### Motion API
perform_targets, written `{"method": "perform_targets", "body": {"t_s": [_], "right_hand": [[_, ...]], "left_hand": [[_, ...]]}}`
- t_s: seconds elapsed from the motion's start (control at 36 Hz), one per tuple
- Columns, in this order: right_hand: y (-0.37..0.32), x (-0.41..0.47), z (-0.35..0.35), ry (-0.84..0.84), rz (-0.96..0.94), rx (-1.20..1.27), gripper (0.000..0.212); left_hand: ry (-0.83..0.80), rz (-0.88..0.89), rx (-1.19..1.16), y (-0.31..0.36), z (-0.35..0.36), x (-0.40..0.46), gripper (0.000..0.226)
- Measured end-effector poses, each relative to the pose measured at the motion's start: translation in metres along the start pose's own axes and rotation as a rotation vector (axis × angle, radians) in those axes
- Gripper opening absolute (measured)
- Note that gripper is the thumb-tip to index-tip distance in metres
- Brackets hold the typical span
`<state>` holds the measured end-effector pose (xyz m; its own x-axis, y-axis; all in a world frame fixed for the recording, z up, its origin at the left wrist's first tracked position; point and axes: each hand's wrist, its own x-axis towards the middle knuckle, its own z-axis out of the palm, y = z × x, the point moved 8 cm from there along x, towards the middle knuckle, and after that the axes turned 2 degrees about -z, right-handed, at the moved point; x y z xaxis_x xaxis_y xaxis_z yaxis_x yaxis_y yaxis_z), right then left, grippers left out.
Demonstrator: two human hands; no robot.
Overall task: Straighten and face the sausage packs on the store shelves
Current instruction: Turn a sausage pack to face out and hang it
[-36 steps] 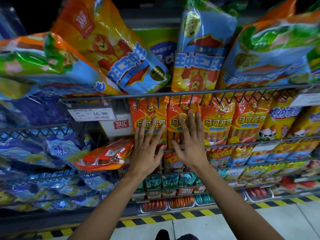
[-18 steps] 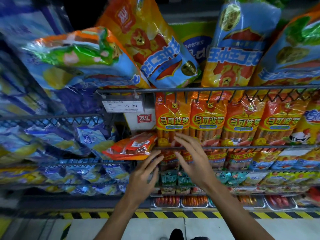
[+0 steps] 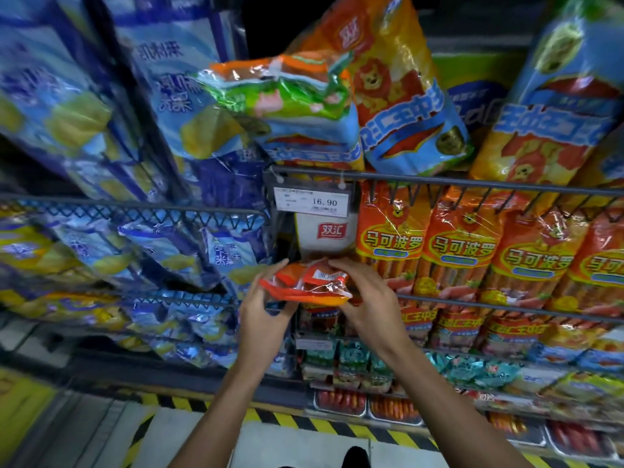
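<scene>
Wire shelves [image 3: 472,182] carry upright orange sausage packs [image 3: 459,244]. One fallen pack [image 3: 312,287] lies flat between my hands, before the shelf rail: left hand [image 3: 265,312] pinches its left end, right hand [image 3: 369,298] grips its right end.

— Position of loose sausage pack [image 3: 309,285]?
— Held flat between left hand [image 3: 261,315] and right hand [image 3: 368,304], before shelf rail [image 3: 472,184], below price tag [image 3: 310,202].
— Neighbouring stock?
— Upright packs [image 3: 459,251] immediately right; large bags [image 3: 398,96] above.
</scene>
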<state>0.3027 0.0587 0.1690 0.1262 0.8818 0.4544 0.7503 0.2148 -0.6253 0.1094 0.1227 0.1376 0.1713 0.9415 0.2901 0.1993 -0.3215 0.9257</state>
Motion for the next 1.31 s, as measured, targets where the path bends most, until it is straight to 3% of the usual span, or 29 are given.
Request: {"method": "perform_targets", "body": {"t_s": [0.14,0.31,0.36,0.42,0.5,0.64,0.78,0.89,1.03,1.08,1.14,1.22,1.31], "right_hand": [[-0.005,-0.003,-0.010,0.074,-0.023,0.077,0.070],[-0.030,-0.014,-0.030,0.167,-0.219,0.192,0.064],[-0.035,-0.019,-0.033,0.171,-0.250,0.231,0.078],[-0.038,-0.021,-0.034,0.177,-0.252,0.285,0.082],[-0.043,-0.024,-0.041,0.253,-0.259,0.338,0.047],[-0.053,-0.024,-0.045,0.264,-0.173,0.332,0.027],[-0.047,-0.029,-0.037,0.219,-0.030,0.400,0.047],[-0.041,-0.036,-0.029,0.169,0.059,0.501,0.053],[-0.027,-0.046,-0.019,0.075,0.166,0.584,0.046],[-0.023,-0.049,-0.014,0.029,0.198,0.623,0.044],[-0.018,-0.050,-0.010,-0.024,0.232,0.651,0.045],[-0.003,-0.054,-0.001,-0.135,0.321,0.710,0.061],[0.017,-0.068,0.001,-0.173,0.398,0.728,0.075]], "left_hand": [[0.039,0.182,-0.003,0.026,-0.011,0.000,0.055],[0.000,0.366,-0.015,0.060,-0.029,-0.014,0.050],[-0.048,0.383,-0.064,0.065,-0.031,-0.018,0.049],[-0.117,0.353,-0.146,0.069,-0.031,-0.021,0.049],[-0.140,0.297,-0.255,0.078,-0.029,-0.026,0.053],[-0.069,0.156,-0.209,0.083,-0.032,-0.026,0.052],[-0.101,0.036,-0.263,0.072,-0.027,-0.027,0.052],[-0.265,-0.191,-0.334,0.050,-0.010,-0.034,0.054],[-0.396,-0.385,-0.340,0.021,0.007,-0.051,0.090],[-0.369,-0.397,-0.322,0.016,0.007,-0.054,0.090],[-0.308,-0.383,-0.313,0.016,0.006,-0.055,0.076],[-0.239,-0.350,-0.314,0.018,0.006,-0.058,0.057],[-0.073,-0.426,-0.440,0.007,0.003,-0.064,0.078]]}}
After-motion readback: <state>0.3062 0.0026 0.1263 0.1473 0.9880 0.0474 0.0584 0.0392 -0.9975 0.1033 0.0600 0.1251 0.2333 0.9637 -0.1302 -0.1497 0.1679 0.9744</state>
